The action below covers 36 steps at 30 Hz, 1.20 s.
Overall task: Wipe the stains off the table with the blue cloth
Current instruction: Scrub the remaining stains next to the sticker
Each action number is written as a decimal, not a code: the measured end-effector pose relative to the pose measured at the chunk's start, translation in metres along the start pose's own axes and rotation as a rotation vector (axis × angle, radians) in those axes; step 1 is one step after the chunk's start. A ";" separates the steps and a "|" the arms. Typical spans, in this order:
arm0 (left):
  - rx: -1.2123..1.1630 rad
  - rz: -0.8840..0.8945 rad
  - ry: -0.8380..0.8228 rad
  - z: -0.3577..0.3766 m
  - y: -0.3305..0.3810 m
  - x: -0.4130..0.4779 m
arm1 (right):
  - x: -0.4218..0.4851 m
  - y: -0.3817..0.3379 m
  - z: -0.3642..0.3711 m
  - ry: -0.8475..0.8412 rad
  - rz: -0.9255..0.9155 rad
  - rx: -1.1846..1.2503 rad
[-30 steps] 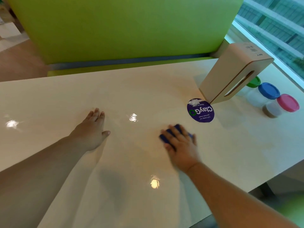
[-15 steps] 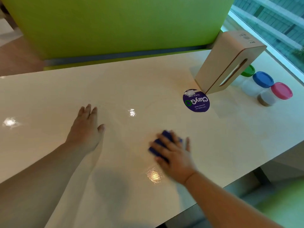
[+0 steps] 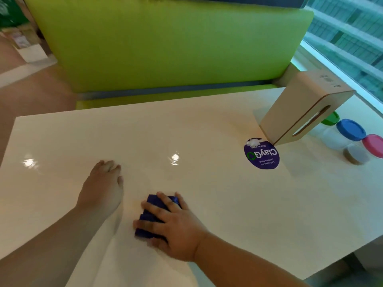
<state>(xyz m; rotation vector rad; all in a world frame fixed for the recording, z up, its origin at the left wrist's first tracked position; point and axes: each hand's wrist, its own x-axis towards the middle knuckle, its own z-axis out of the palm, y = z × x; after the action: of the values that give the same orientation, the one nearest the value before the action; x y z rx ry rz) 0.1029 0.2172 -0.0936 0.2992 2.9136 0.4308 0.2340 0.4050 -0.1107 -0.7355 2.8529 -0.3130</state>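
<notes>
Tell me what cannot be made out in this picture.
Head view:
- blue cloth: mostly covered by the right hand, blurred.
- table: glossy glare could hide any marks.
- green-lidded jar: mostly behind the tissue box.
- sticker small print: too small.

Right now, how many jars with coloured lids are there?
3: the green-lidded jar peeks from behind the wooden box, the blue-lidded jar beside it, the pink-lidded jar nearest. Others may hide behind.

Blue cloth [image 3: 154, 212], cream table [image 3: 186, 131], green bench [image 3: 165, 48], purple sticker [image 3: 262, 154]
</notes>
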 end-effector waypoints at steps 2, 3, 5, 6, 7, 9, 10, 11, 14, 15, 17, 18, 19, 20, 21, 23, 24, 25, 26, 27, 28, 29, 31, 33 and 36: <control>0.010 0.035 0.002 -0.004 0.000 0.009 | 0.021 0.032 -0.007 0.009 0.067 -0.001; 0.017 0.049 -0.006 -0.005 0.000 0.014 | 0.028 0.054 -0.012 0.031 0.166 -0.009; 0.036 0.082 -0.025 -0.005 0.001 0.027 | 0.036 0.102 -0.024 0.096 0.440 -0.023; 0.040 0.091 -0.028 -0.006 0.003 0.031 | 0.036 0.126 -0.031 0.109 0.592 -0.026; 0.035 0.091 -0.028 -0.005 0.006 0.038 | 0.036 0.148 -0.038 0.104 0.733 -0.025; 0.014 0.085 -0.023 -0.005 0.013 0.049 | 0.040 0.177 -0.050 0.084 0.931 -0.017; 0.001 0.088 -0.022 -0.004 0.018 0.055 | 0.044 0.183 -0.054 0.086 0.968 -0.015; -0.008 0.093 -0.017 -0.004 0.022 0.061 | 0.050 0.183 -0.055 0.098 0.964 -0.010; -0.031 0.085 -0.009 -0.001 0.034 0.079 | 0.064 0.167 -0.049 0.159 0.768 -0.012; -0.038 0.069 -0.018 -0.001 0.037 0.085 | 0.064 0.168 -0.047 0.168 0.720 -0.017; -0.047 0.049 -0.033 -0.001 0.040 0.093 | 0.060 0.185 -0.049 0.199 0.779 -0.046; -0.043 0.047 -0.036 -0.002 0.042 0.099 | 0.058 0.201 -0.053 0.224 0.881 -0.075; -0.035 0.039 -0.037 -0.002 0.041 0.103 | 0.054 0.218 -0.056 0.230 1.003 -0.089; -0.028 0.028 -0.037 -0.003 0.040 0.107 | 0.051 0.235 -0.061 0.216 1.132 -0.075; -0.022 0.011 -0.039 -0.004 0.039 0.110 | 0.049 0.249 -0.067 0.190 1.244 -0.031; -0.011 -0.007 -0.041 -0.005 0.038 0.117 | 0.053 0.267 -0.076 0.157 1.363 0.036; -0.010 -0.004 -0.039 -0.004 0.038 0.121 | 0.061 0.270 -0.078 0.157 1.360 0.031; -0.014 0.003 -0.034 -0.003 0.040 0.125 | 0.071 0.267 -0.078 0.167 1.304 0.004; -0.016 0.010 -0.029 -0.003 0.042 0.129 | 0.083 0.261 -0.077 0.180 1.192 -0.036; -0.016 0.015 -0.026 -0.002 0.044 0.134 | 0.093 0.249 -0.075 0.186 1.036 -0.072; -0.010 0.020 -0.026 -0.001 0.046 0.138 | 0.101 0.235 -0.071 0.184 0.859 -0.080; -0.005 0.028 -0.024 0.000 0.049 0.145 | 0.103 0.223 -0.067 0.163 0.704 -0.055; 0.001 0.015 -0.024 -0.001 0.049 0.152 | 0.097 0.216 -0.064 0.143 0.569 0.006; 0.011 0.005 -0.039 0.001 0.049 0.159 | 0.082 0.243 -0.069 0.206 0.698 0.005; 0.087 0.021 -0.075 0.004 0.046 0.164 | 0.064 0.292 -0.080 0.196 1.100 0.013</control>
<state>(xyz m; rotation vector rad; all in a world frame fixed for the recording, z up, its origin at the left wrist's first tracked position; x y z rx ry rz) -0.0466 0.2979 -0.1084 0.3503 2.8623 0.2898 0.0278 0.6360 -0.1136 0.9213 2.9051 -0.2180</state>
